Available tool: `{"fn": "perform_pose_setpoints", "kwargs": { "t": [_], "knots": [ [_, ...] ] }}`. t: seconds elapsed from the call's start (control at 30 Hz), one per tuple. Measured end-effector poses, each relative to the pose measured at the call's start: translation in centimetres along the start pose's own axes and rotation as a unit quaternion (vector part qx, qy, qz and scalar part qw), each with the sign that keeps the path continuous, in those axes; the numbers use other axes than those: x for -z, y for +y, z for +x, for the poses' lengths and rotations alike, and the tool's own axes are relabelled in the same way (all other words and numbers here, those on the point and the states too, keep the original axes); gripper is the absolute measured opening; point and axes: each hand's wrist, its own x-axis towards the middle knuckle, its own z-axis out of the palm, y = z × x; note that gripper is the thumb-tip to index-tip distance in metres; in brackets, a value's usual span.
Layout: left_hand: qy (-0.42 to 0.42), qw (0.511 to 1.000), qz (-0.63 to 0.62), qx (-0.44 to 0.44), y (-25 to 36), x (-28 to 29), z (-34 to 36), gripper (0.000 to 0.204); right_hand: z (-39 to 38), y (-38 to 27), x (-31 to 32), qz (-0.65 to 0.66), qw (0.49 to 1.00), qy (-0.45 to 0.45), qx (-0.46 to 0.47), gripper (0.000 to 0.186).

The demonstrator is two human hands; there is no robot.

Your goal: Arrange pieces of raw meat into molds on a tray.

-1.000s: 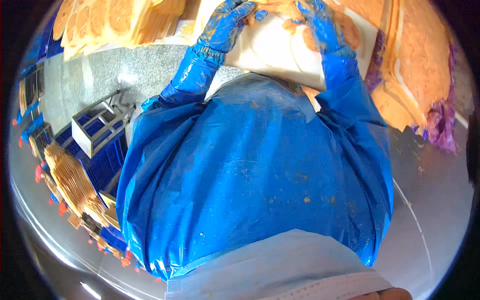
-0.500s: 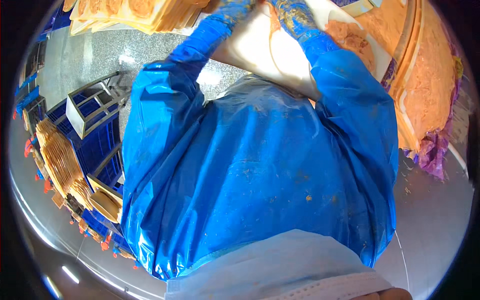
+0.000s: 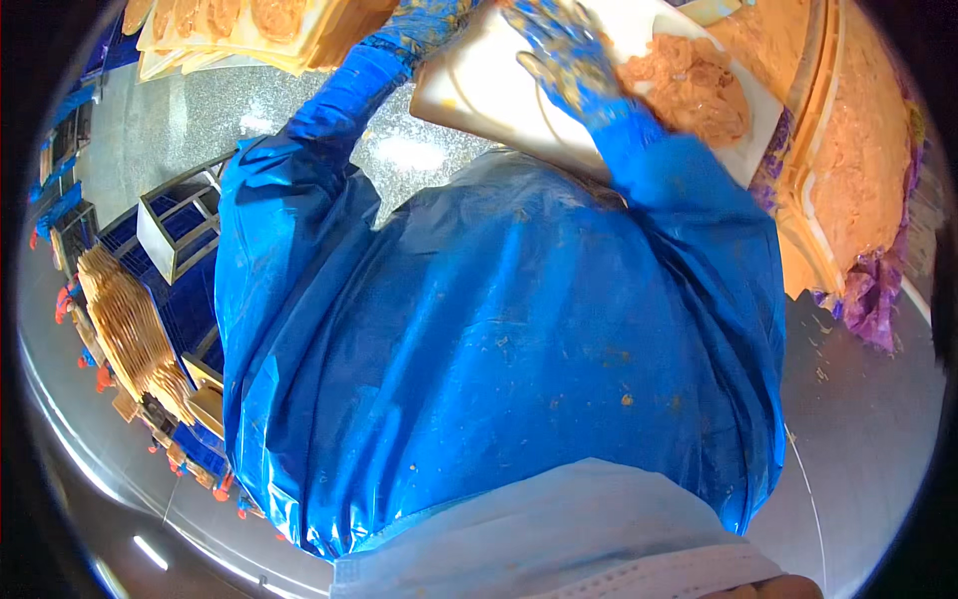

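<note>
My right hand (image 3: 564,58), in a smeared blue glove, hangs over a white board (image 3: 484,95) with its fingers apart and its thumb stretched out. Nothing shows in it. Close beside it on the board lies a mound of soft pinkish-orange paste (image 3: 694,90). My left hand (image 3: 431,22), gloved alike, is at the board's far left edge by the upper rim of the picture. Its fingertips are cut off there, so whether it grips anything is hidden.
Stacked cream-coloured sheets (image 3: 299,45) with round portions of paste stand at the far left on a metal table (image 3: 200,110). To the right is a large paste-filled container (image 3: 808,190) with purple plastic (image 3: 870,304). A metal frame (image 3: 160,235) and stacked wooden-coloured sheets (image 3: 120,309) are at left.
My left hand has shifted left, away from my right. My right hand has come nearer and spread its fingers, and more of the paste mound shows beside it.
</note>
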Motion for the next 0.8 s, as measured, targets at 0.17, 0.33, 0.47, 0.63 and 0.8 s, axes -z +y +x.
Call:
{"fn": "perform_pose_setpoints", "kwargs": {
  "t": [0.17, 0.33, 0.47, 0.63, 0.8],
  "knots": [
    [0.067, 0.994, 0.056, 0.068, 6.1, 1.0, 6.8, 0.072, -5.7, 3.1, 0.9, 0.095, 0.968, 0.178, -0.148, 0.042],
    [-0.012, 0.979, 0.098, 0.18, 5.0, -1.5, 9.3, 0.079, -10.7, 9.3, 2.9, 0.111, 0.922, 0.293, -0.229, 0.034],
    [0.064, 0.968, 0.124, 0.207, 8.3, -2.6, 8.2, 0.08, -13.5, 10.0, 5.4, 0.075, 0.888, 0.321, -0.32, 0.029],
    [0.003, 0.977, 0.118, 0.179, 9.5, -2.8, 6.8, 0.076, -12.3, 11.4, 6.0, 0.089, 0.918, 0.195, -0.334, 0.027],
    [0.066, 0.985, 0.075, 0.14, 9.9, -3.2, 7.2, 0.069, -11.3, 14.7, -1.6, -0.138, 0.937, 0.182, -0.264, 0.021]
  ]
}}
